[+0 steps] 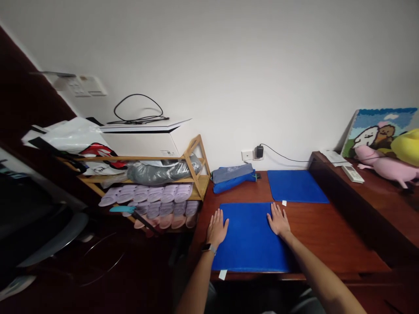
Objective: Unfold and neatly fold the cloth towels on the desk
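A blue cloth (250,240) lies spread flat on the brown wooden table, with a small white tag at its near left corner. My left hand (217,229), a watch on its wrist, rests flat on the cloth's left edge with fingers stretched out. On the opposite side, my right hand (279,221) lies flat over the right edge near the far corner, fingers spread. Neither hand holds anything. A second blue cloth (297,186) is laid flat farther back to the right, its white tag toward me.
Folded blue and grey cloths (234,176) sit at the table's back left. A charger (259,151) with a black cable is plugged into the wall. Left stands a wooden rack (198,168) of slippers; right, a pink plush toy (389,165) and a remote control (352,174).
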### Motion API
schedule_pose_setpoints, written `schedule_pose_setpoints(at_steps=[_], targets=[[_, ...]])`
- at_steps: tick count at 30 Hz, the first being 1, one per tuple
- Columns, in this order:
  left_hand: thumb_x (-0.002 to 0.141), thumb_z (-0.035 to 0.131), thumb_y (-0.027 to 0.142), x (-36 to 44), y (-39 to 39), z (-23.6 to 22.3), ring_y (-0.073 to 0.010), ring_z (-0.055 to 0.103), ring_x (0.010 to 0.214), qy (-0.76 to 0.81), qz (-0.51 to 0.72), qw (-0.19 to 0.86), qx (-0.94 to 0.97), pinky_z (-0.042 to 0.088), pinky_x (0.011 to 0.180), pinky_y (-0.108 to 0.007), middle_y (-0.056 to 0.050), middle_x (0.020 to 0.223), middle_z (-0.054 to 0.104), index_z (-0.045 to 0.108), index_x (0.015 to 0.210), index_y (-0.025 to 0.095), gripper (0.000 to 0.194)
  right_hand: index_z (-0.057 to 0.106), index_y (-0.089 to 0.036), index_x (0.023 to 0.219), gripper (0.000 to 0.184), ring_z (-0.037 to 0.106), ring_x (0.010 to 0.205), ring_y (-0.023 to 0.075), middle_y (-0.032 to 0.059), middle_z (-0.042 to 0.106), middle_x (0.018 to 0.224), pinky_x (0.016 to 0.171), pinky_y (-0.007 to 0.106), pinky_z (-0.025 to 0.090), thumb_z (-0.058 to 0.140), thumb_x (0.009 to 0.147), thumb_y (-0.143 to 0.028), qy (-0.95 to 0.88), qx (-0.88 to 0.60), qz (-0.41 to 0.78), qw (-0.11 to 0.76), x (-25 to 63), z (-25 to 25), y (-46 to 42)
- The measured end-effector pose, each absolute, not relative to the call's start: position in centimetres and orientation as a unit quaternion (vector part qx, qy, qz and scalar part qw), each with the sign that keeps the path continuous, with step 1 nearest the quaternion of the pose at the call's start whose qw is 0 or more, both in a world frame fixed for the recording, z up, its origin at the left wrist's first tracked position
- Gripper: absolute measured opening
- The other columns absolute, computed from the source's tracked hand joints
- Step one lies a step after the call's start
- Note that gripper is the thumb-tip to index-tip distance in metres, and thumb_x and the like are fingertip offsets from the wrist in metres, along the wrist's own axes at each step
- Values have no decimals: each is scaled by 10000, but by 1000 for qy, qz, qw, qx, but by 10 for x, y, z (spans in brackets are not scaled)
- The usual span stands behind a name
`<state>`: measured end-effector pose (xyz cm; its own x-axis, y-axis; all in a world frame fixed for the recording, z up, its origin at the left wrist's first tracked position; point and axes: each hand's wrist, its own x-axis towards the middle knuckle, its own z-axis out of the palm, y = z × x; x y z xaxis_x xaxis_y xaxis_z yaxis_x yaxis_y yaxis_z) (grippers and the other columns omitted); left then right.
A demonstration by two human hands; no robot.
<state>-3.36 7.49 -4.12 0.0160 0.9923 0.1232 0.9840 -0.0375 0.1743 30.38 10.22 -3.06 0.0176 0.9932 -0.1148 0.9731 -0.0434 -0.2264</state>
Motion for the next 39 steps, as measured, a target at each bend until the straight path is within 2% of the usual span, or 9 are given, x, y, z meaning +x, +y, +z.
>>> schedule_pose_setpoints(at_steps=[4,8,16,20,23,26,30,34,39], targets=[[1080,246,524,-40,71,-43,-263,266,1606,695,100,14,712,226,1317,-458,-160,1720,300,290,1660,76,734,103,-122,1702,746,82,1644,210,52,109,1778,1324,446,43,102,1061,-504,-685,-716,126,37,303,-23,99],[1077,250,518,-30,72,-48,-266,301,1594,696,119,-10,708,224,1315,-476,-152,1705,343,295,1665,113,715,111,-109,1700,749,70,1646,220,47,110,1776,1326,445,38,75,1064,-503,-670,-733,99,59,304,-22,72],[1073,285,459,-29,73,-40,-294,327,1582,695,126,-52,706,212,1316,-510,-175,1681,382,382,1626,78,678,138,-114,1697,752,114,1641,214,50,154,1766,1331,449,49,106,1066,-520,-684,-720,110,41,304,-33,26],[1088,268,399,21,78,-25,-269,313,1590,624,150,-46,765,213,1319,-514,-125,1687,389,373,1639,141,618,151,-119,1698,748,114,1641,220,53,157,1766,1332,453,48,114,1063,-513,-682,-721,114,45,303,-30,27],[1101,252,454,77,85,-23,-232,281,1602,548,153,-2,822,204,1327,-482,-76,1708,359,352,1653,210,611,161,-115,1697,752,123,1640,224,55,166,1763,1332,459,59,117,1059,-510,-684,-720,112,48,304,-31,27],[1098,244,507,99,95,-28,-231,263,1608,540,131,41,831,216,1323,-485,-83,1717,338,349,1655,227,633,176,-107,1695,760,129,1639,229,59,184,1758,1332,468,66,121,1056,-514,-688,-716,107,53,305,-34,26],[1087,255,526,45,109,-27,-235,268,1605,609,91,48,786,216,1319,-475,-83,1715,342,361,1650,221,649,166,-117,1698,767,133,1639,230,55,184,1759,1332,473,72,118,1055,-532,-688,-715,108,54,306,-38,27],[1080,264,461,-30,120,-13,-269,301,1593,665,76,32,742,245,1302,-509,-128,1699,367,365,1642,155,648,149,-119,1699,769,123,1640,225,53,176,1762,1332,471,63,115,1054,-537,-689,-714,113,57,306,-37,26],[1081,273,394,-42,112,5,-261,296,1597,670,93,15,736,248,1305,-489,-136,1695,386,370,1632,124,621,133,-120,1700,768,100,1643,216,45,146,1769,1331,458,36,104,1058,-540,-683,-720,118,41,305,-30,27]])
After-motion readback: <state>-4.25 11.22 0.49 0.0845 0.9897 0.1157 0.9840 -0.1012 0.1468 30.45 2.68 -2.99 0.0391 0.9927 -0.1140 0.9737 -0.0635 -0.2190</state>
